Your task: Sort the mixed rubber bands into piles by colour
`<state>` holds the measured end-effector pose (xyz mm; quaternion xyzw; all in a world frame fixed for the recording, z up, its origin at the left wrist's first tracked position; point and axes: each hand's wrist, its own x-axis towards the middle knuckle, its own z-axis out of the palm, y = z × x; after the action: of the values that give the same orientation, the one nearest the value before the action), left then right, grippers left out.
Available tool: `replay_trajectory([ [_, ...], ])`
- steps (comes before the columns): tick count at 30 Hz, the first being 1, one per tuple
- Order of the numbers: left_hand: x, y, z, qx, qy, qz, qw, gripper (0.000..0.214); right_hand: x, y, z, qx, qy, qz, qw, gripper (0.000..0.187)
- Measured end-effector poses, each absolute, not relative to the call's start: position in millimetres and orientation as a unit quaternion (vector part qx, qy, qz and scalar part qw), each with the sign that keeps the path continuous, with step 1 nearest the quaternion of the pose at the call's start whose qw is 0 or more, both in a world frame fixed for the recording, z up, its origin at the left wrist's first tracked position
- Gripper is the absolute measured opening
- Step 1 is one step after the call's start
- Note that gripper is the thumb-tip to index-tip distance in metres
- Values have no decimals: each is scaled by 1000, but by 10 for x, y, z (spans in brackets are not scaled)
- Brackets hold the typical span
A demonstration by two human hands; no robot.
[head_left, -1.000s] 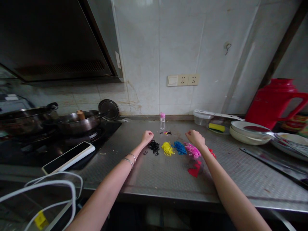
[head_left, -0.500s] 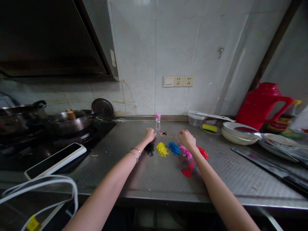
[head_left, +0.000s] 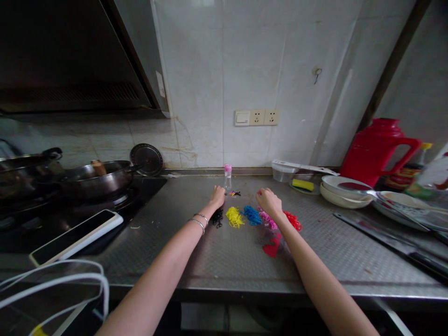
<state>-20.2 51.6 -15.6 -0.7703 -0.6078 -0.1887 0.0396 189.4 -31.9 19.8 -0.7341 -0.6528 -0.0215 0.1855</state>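
Observation:
Small rubber bands lie in colour piles on the steel counter (head_left: 245, 261): black (head_left: 217, 217), yellow (head_left: 234, 217), blue (head_left: 251, 214), pink (head_left: 267, 220) and red (head_left: 293, 220). A red piece (head_left: 272, 248) lies nearer me. My left hand (head_left: 217, 196) is curled into a loose fist just left of a small clear bottle with a pink cap (head_left: 227, 176). My right hand (head_left: 269, 202) is also curled, resting above the pink pile. What either fist holds is hidden. A few mixed bands (head_left: 234, 193) lie between the hands.
On the stove at left stand a wok (head_left: 91, 177) and another pan (head_left: 24, 170). A phone (head_left: 77, 236) lies by the stove and white cables (head_left: 56, 289) hang at the near left. Right: plates (head_left: 345, 190), a sponge (head_left: 303, 185), a red thermos jug (head_left: 378, 148), a long knife (head_left: 392, 242).
Both hands reached farther from me; the left fist went from the black pile up to the small bottle. The view swung right.

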Motion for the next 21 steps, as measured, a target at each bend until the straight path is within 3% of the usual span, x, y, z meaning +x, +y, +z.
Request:
replay_trajectory([
  [5, -292, 474, -37, -762, -599, -244, 20, 22, 1883, -331, 199, -733, -656, -18, 178, 32],
  [11, -589, 439, 61, -701, -631, -313, -108, 15, 1893, -317, 161, -727, -665, -9, 170, 31],
  [16, -931, 230, 124, -700, -586, -298, -278, 17, 1881, -320, 152, -721, -675, -1, 159, 30],
  [21, -1056, -2, 248, -749, -527, -230, -329, 16, 1856, -333, 151, -721, -677, -10, 151, 31],
])
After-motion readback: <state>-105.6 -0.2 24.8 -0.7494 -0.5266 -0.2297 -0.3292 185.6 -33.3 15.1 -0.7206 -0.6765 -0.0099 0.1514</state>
